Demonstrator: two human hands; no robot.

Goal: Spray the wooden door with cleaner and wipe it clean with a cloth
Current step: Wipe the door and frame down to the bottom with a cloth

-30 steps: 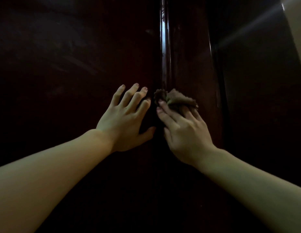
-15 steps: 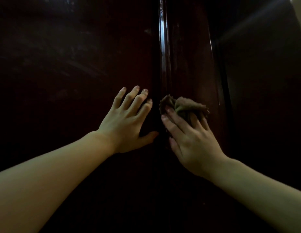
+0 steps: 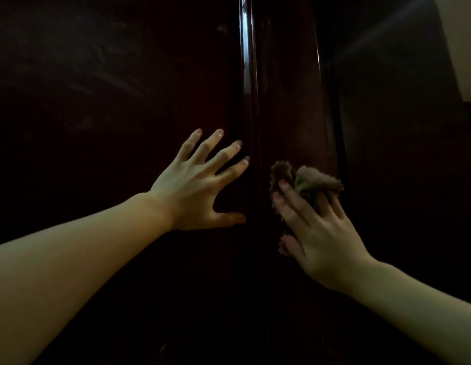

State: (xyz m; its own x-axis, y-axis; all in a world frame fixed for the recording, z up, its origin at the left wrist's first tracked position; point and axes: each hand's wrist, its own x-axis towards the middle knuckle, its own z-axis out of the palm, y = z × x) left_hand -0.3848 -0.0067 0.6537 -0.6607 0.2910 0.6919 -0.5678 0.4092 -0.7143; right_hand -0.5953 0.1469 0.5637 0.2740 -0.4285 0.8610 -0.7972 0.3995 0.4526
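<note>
The dark wooden door [image 3: 103, 106] fills the view, dim and glossy, with a raised vertical moulding [image 3: 249, 75] catching light down its middle. My left hand [image 3: 200, 185] lies flat on the left panel, fingers spread, fingertips at the moulding. Right of the moulding, my right hand [image 3: 316, 227] presses a crumpled brownish cloth [image 3: 308, 177] against the wood, straight fingers laid over it. The cloth bunches out above the fingertips. No spray bottle is in view.
A narrower dark panel [image 3: 392, 127] runs to the right of a second vertical edge. A pale wall patch [image 3: 463, 48] shows at the top right corner. Faint streaks mark the left panel's upper part.
My right hand has slid the cloth down and to the right along the strip beside the moulding. My left hand has stayed flat on the left panel.
</note>
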